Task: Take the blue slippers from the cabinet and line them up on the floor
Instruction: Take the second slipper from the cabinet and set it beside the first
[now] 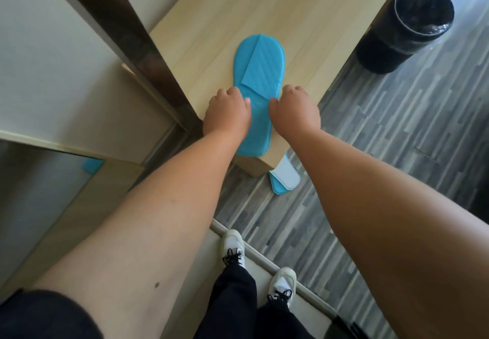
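Observation:
A flat blue slipper (pixel 258 69) lies lengthwise on the light wooden cabinet top (pixel 304 21), its heel at the near edge. My left hand (pixel 227 111) grips its left side at the middle, fingers curled. My right hand (pixel 295 108) pinches its right side, directly opposite. A second blue slipper (pixel 284 177) with a white inner sole lies on the grey plank floor (pixel 397 127) below the cabinet's near corner, partly hidden by the cabinet.
A black bin (pixel 404 26) with a bag liner stands on the floor right of the cabinet. A dark-framed mirror or door (pixel 119 34) rises at the left. My feet in white shoes (pixel 232 246) stand at a floor threshold strip.

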